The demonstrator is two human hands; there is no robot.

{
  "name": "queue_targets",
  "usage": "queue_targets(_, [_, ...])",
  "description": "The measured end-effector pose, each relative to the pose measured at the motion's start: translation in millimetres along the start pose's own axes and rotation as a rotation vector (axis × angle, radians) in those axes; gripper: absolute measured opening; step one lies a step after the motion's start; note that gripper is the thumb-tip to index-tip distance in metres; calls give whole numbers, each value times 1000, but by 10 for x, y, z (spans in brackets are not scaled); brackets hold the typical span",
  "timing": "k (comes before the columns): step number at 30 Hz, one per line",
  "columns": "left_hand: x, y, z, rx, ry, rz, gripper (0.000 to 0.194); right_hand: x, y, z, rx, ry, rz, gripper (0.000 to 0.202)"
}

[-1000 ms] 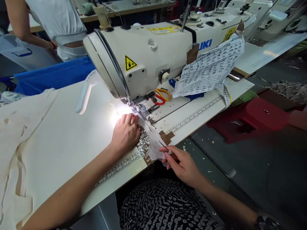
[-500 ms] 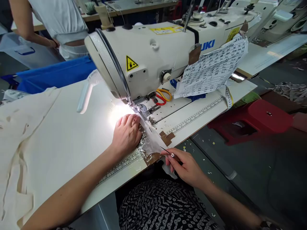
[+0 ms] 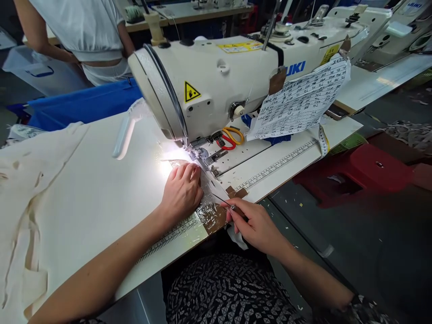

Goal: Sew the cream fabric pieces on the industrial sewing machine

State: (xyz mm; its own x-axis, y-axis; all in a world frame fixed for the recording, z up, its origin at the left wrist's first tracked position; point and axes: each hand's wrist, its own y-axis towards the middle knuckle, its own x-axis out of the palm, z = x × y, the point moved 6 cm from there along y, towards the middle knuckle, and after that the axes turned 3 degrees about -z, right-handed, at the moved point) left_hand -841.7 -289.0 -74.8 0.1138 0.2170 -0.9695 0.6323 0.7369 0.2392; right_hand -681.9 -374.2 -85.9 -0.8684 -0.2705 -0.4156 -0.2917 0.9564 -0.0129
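Observation:
My left hand is beside the needle area of a white sewing machine, its bent fingers close together on a strip of thin white fabric. The strip runs from the presser foot toward the table's front edge. In my right hand is an awl, gripped by its dark handle, its thin metal shaft pointing left over the fabric. A bright lamp glow washes out the surface left of the needle. My left fingertips are partly hidden.
Red and yellow-handled scissors lie behind the presser foot. A handwritten sheet hangs from the machine. Cream fabric covers the table's left side. A red stool stands right. A person in white stands behind a blue cloth.
My right hand has moved up and left, bringing the awl closer to my left hand. The fabric has shifted toward the needle, with an edge now showing beyond my left fingers.

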Motion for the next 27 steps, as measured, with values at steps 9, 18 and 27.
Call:
queue_targets(9, [63, 19, -74, -67, -42, -20, 39, -53, 17, -137, -118, 48, -43, 26])
queue_targets(18, [215, 213, -151, 119, 294, -197, 25, -231, -92, -830, -476, -11, -20, 21])
queue_targets(27, [162, 168, -72, 108, 375, -60, 27, -1131, 648, -1637, -522, -495, 522, 27])
